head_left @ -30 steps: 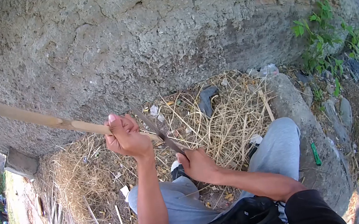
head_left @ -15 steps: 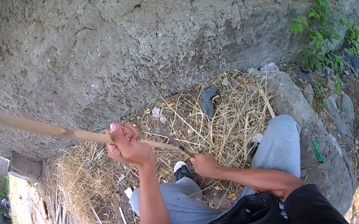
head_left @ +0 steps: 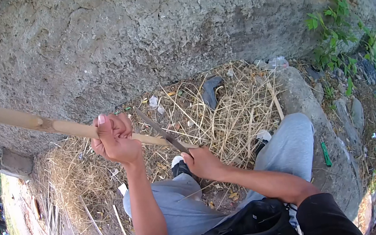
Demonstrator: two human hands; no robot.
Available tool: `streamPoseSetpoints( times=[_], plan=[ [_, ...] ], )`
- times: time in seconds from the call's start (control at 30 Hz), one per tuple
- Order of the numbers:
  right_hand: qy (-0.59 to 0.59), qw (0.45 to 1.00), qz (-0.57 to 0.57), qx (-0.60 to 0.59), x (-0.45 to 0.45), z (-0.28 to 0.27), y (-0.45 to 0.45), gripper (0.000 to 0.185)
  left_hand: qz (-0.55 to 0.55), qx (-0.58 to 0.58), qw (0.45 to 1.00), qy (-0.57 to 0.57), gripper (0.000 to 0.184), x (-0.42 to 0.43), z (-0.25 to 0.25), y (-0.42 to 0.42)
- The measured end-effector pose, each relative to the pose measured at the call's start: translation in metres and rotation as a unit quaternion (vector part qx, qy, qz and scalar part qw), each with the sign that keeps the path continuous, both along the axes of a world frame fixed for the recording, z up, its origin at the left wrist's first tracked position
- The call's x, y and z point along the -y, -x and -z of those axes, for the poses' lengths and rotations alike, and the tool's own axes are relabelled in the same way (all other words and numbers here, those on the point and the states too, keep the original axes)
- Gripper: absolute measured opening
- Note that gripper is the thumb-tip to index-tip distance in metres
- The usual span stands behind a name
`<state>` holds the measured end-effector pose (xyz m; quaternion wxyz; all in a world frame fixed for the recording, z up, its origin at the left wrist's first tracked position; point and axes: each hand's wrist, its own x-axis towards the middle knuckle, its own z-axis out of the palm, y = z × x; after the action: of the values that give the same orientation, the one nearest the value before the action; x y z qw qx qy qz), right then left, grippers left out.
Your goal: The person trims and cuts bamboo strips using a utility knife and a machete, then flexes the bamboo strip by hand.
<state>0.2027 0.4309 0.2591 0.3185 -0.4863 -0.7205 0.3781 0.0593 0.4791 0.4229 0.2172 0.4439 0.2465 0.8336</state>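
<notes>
My left hand (head_left: 115, 138) is wrapped around a long, pale bamboo pole (head_left: 15, 115), which slants from the far left down towards my knees. A joint shows in the pole just left of that fist. My right hand (head_left: 200, 162) is closed on the handle of a knife with a long, dark, narrow blade (head_left: 156, 128). The blade points up and left and crosses the pole near its lower end, between my two hands. Whether the edge touches the bamboo I cannot tell. The knife's handle is mostly hidden in my fingers.
A rough wall (head_left: 161, 34) rises in front of me. Straw and shavings (head_left: 235, 110) cover the ground around my shoes. A green-handled tool (head_left: 326, 154) lies on the stone slab (head_left: 298, 91) at right. Thin strips (head_left: 126, 233) lie at lower left, and a black bag (head_left: 248, 230) rests at my lap.
Both hands have moved up and left, the pole with them. The knife has swung up, and its blade now shows at length across the pole.
</notes>
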Motion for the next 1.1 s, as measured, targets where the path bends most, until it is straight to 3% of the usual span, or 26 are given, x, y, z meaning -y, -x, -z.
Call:
streamPoseSetpoints(
  times=[0.1, 0.23, 0.37, 0.47, 0.6, 0.63, 0.77, 0.87, 0.9, 1.0, 1.07, 1.1],
  plan=[
    [0.02, 0.998, -0.027, 0.045, 0.004, 0.015, 0.003, 0.038, 0.067, -0.043, 0.997, 0.006, 0.039, 0.003, 0.0, 0.001],
    [-0.004, 1.0, -0.022, 0.013, -0.003, -0.01, 0.004, 0.037, 0.104, 0.019, 0.994, 0.015, 0.038, 0.001, -0.006, 0.023],
    [0.005, 0.999, -0.051, 0.016, 0.013, -0.055, -0.002, 0.039, 0.09, -0.02, 0.996, 0.013, 0.039, 0.007, -0.001, 0.014],
    [0.045, 0.997, -0.044, 0.047, 0.001, -0.001, -0.003, 0.039, 0.119, -0.034, 0.992, 0.023, 0.039, 0.012, -0.001, 0.011],
    [0.039, 0.997, -0.063, 0.021, -0.004, -0.023, -0.008, 0.038, 0.144, -0.03, 0.989, 0.03, 0.036, 0.011, 0.0, 0.029],
    [-0.016, 0.998, -0.058, 0.007, 0.002, -0.038, -0.011, 0.038, 0.152, -0.025, 0.988, 0.035, 0.036, 0.01, -0.002, 0.026],
    [0.057, 0.994, -0.039, 0.083, 0.002, 0.026, -0.011, 0.038, 0.153, -0.038, 0.986, 0.046, 0.038, 0.018, 0.0, 0.015],
    [0.113, 0.988, -0.06, 0.081, -0.005, 0.027, -0.019, 0.04, 0.208, -0.038, 0.977, 0.02, 0.039, 0.01, -0.005, 0.023],
    [0.076, 0.995, -0.037, 0.051, 0.0, -0.009, -0.018, 0.04, 0.2, -0.033, 0.979, 0.026, 0.039, 0.008, -0.004, 0.023],
    [-0.006, 1.0, -0.025, 0.003, 0.008, -0.023, -0.004, 0.041, 0.189, -0.009, 0.981, 0.045, 0.039, 0.012, 0.002, 0.017],
    [0.006, 1.0, -0.011, 0.011, 0.008, 0.024, -0.011, 0.042, 0.189, -0.037, 0.98, 0.041, 0.038, 0.015, -0.001, 0.013],
    [0.072, 0.996, -0.036, 0.047, 0.002, 0.052, -0.022, 0.041, 0.193, -0.039, 0.98, 0.037, 0.038, 0.016, -0.001, 0.013]
  ],
)
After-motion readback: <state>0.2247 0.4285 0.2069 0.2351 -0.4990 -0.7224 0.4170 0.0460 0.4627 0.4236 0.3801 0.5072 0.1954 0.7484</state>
